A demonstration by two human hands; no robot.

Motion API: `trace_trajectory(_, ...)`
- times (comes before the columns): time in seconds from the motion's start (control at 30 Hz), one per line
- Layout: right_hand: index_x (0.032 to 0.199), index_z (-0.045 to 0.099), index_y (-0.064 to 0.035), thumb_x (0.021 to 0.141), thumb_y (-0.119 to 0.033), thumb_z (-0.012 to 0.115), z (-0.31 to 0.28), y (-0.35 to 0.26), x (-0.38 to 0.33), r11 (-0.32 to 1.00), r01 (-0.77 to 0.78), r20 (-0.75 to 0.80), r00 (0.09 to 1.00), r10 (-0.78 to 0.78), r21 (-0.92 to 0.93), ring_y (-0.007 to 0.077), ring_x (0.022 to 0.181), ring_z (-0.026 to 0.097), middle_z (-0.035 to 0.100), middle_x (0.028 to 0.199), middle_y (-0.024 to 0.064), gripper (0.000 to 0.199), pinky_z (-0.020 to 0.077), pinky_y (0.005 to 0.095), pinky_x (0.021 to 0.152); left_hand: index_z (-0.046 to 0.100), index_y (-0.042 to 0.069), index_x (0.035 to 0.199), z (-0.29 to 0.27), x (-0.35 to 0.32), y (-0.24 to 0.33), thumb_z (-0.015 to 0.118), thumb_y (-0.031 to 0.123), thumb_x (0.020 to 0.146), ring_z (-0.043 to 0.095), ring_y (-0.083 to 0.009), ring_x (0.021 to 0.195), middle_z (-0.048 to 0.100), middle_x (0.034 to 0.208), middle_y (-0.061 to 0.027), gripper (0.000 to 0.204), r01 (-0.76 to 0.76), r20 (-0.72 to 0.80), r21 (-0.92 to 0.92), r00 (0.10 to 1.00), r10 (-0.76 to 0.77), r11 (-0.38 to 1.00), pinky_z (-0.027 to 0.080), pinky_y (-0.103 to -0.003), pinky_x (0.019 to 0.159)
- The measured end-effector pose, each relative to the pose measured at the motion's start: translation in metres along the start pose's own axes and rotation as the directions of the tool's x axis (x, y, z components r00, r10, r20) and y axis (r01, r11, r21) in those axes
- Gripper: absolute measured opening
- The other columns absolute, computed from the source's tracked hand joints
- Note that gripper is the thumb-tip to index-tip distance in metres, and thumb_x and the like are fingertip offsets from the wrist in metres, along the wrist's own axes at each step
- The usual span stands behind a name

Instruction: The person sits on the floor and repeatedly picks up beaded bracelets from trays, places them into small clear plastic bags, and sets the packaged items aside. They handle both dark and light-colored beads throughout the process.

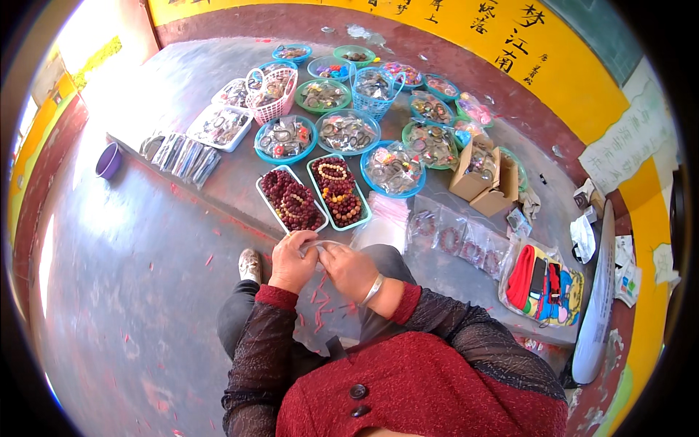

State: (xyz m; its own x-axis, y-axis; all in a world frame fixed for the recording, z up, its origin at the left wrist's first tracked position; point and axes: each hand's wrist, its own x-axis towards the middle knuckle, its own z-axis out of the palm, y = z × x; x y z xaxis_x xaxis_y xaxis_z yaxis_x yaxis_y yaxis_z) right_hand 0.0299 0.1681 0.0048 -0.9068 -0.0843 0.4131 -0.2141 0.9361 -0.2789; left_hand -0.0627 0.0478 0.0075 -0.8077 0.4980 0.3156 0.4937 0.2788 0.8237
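My left hand [290, 261] and my right hand [351, 271] are close together over my lap, fingers pinched. Between them stretches a thin translucent plastic piece [313, 244], perhaps a small bag; my fingers hide most of it. A silver bangle [373, 289] circles my right wrist. Just beyond my hands are two trays of dark red bead bracelets, the left tray [260, 186] and the right tray [369, 213]. To their right lies a stack of pinkish clear bags [384, 222]. Several bagged bracelets [455, 239] are laid out further right.
Several blue and green basins, such as this one [422, 186], and a pink basket [274, 109] hold small packaged goods behind the trays. Cardboard boxes [473, 182] stand at right, near a bag of colourful items [542, 284]. A purple bowl [108, 162] sits far left.
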Motion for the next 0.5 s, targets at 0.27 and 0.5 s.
trace_trajectory(0.27,0.090,0.054,-0.0032,0.077,-0.012,0.049,-0.014,0.000,0.004,0.999,0.045,0.129,0.991,-0.043,-0.007,0.0267,0.091,0.058,0.060,0.092,0.0139,0.016,0.0475,0.0360,0.078,0.065,0.002,0.093,0.006,-0.001,-0.018,0.057,0.008,0.076,0.063,-0.0298,0.076,0.065,0.080,-0.0143,0.019,0.427,0.271,-0.127,0.883,-0.383,0.895,0.050,-0.034,0.071)
trace_trajectory(0.5,0.076,0.057,-0.0055,0.074,-0.013,0.052,-0.003,0.008,-0.004,0.998,0.038,0.229,0.973,-0.025,-0.052,0.0261,0.079,0.060,0.061,0.080,0.0100,0.010,0.0489,0.0372,0.066,0.066,0.004,0.095,0.012,-0.005,-0.031,0.055,0.008,0.078,0.063,-0.0310,0.079,0.064,0.083,-0.0191,0.021,0.206,0.116,0.033,0.971,-0.208,0.978,0.050,-0.036,0.072)
